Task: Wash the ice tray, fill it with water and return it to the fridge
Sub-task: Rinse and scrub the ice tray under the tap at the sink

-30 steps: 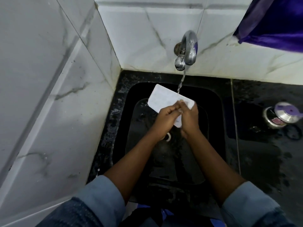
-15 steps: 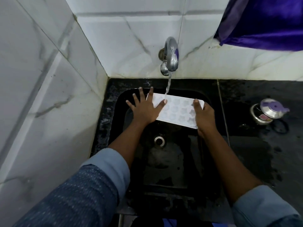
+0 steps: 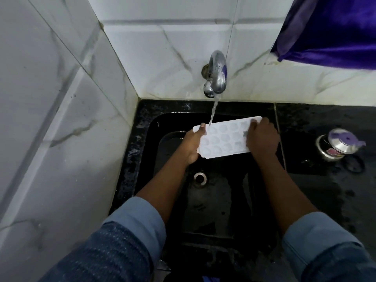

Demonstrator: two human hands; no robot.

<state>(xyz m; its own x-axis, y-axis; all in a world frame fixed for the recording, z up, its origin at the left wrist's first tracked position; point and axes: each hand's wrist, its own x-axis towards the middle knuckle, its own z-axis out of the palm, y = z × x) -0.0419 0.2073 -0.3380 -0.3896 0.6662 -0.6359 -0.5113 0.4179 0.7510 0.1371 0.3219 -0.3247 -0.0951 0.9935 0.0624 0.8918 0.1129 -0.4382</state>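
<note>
The white ice tray [image 3: 225,138] is held level at the centre of the frame, above the black sink [image 3: 151,127], with its rows of rounded cups facing up. Whether the cups hold water cannot be told. The left hand [image 3: 192,144] grips the tray's left end, thumb on top near the far corner. The right hand [image 3: 261,139] grips the right end, fingers curled over it. A thin stream of water [image 3: 213,110] falls from the steel tap [image 3: 217,74] onto the tray's left part, just beside the left thumb. Below the tray lies the drain [image 3: 200,178]. At the right edge, on the wet black counter [image 3: 325,123], stands a small steel pot [image 3: 333,149] with a tilted lid – its contents hidden, its reddish sticker too blurred to read. A purple cloth [image 3: 329,31] hangs at upper right.
</note>
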